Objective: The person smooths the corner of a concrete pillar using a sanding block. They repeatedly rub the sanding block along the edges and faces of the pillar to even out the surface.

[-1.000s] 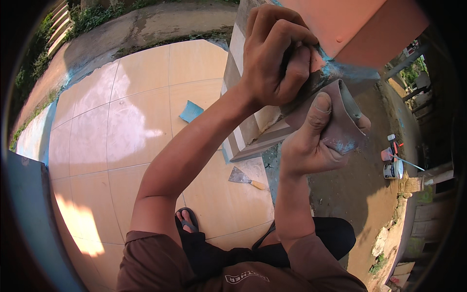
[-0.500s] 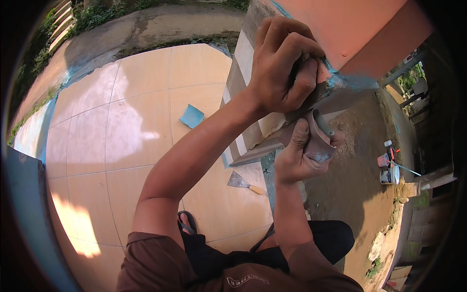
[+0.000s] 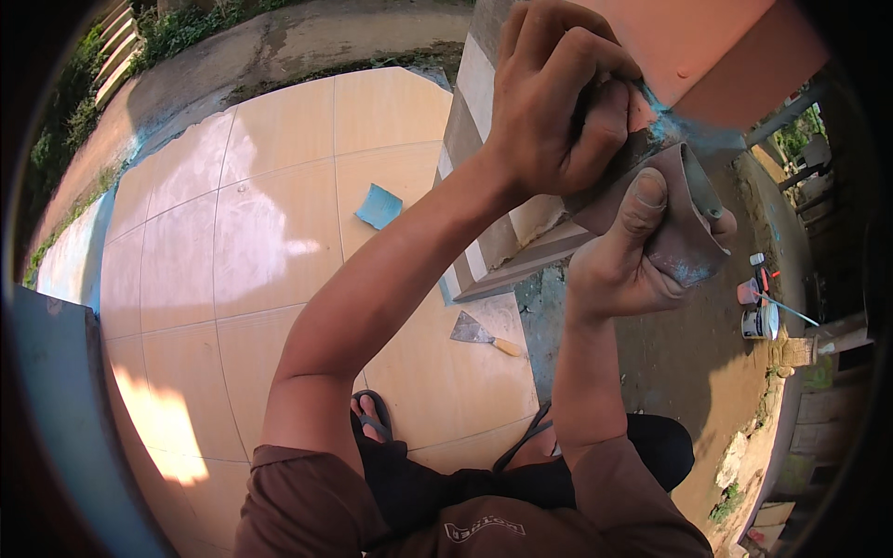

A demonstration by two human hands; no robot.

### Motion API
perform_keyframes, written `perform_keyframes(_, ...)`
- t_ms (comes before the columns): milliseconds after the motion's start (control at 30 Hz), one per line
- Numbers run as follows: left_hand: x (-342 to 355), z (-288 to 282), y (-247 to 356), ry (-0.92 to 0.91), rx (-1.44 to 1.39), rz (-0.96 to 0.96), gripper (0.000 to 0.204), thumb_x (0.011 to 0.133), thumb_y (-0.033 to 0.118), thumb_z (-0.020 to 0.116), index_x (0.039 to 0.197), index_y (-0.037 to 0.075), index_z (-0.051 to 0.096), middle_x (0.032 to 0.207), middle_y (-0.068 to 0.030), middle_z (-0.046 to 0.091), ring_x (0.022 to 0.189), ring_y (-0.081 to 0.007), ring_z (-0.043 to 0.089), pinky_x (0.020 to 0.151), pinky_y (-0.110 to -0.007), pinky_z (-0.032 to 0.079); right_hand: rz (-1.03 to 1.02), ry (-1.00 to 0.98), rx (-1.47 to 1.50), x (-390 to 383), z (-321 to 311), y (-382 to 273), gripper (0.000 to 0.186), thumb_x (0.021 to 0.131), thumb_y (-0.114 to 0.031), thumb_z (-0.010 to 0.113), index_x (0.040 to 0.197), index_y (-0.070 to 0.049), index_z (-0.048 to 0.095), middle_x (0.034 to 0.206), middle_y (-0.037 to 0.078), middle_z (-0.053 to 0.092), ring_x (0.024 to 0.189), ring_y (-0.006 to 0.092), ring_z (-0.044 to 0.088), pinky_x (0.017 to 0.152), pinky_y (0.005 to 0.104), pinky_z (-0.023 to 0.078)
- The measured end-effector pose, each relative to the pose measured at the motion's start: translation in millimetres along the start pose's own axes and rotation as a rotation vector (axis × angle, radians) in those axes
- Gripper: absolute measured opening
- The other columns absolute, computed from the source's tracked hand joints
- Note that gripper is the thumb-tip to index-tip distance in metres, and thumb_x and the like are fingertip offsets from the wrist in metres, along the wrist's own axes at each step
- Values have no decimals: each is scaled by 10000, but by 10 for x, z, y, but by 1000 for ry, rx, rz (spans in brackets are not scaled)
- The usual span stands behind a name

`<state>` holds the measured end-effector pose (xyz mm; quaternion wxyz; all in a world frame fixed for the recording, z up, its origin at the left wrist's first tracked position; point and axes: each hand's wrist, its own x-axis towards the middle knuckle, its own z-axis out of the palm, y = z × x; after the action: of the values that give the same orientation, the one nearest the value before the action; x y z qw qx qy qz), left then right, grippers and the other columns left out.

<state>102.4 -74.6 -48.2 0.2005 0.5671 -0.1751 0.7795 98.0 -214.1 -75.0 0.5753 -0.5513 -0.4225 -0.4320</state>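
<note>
My left hand [image 3: 558, 107] has its fingers curled against the corner edge of a block with salmon-painted upper faces [image 3: 707, 42] and blue paint smears along the edge. Whether anything else lies inside its fingers is hidden. Just below and right of it, my right hand [image 3: 628, 260] grips a curved, folded sheet of brown sandpaper [image 3: 693, 228], thumb on the outer face, with blue dust on the sheet. The sheet is close under the blue-smeared corner. The block's lower part [image 3: 493, 260] shows grey and white bands.
A blue scrap [image 3: 378, 206] and a wooden-handled putty knife [image 3: 474, 331] lie on the beige tiled floor [image 3: 270, 353]. A white bucket [image 3: 760, 324] and pink cup [image 3: 747, 292] with tools stand on the concrete at right. A blue wall [image 3: 51, 372] borders the left.
My right hand with the sandpaper dropped and drew inward half a second ago and is now higher and further right. My left hand stays at the corner. The whole view has shifted slightly.
</note>
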Motion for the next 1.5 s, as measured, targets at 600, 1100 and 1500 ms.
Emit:
perform_keyframes(600, -44, -37, 4, -61, 1, -15, 173, 710, 105, 577, 871, 69, 630, 916, -105, 581, 844, -269, 503, 770, -380, 407, 91, 4, 132, -156, 9, 60, 158, 876, -107, 746, 1005, -24, 708, 972, 29, 498, 855, 141, 555, 761, 279, 460)
perform_keyframes(1100, -27, -90, 31, -138, 19, -10, 197, 805, 13, 480, 946, -22, 613, 1007, -194, 570, 919, -263, 578, 802, -358, 476, -9, -59, -53, 34, -55, 55, 162, 856, -89, 757, 1013, -65, 730, 934, 24, 557, 826, 143, 550, 740, 258, 463)
perform_keyframes(1500, -43, -58, -15, -117, 10, 9, 192, 813, 27, 475, 946, -28, 602, 1004, -196, 573, 910, -258, 587, 804, -361, 479, -12, -88, 20, -144, -111, 75, 165, 836, -109, 783, 988, -62, 741, 906, 2, 547, 777, 134, 536, 686, 265, 449)
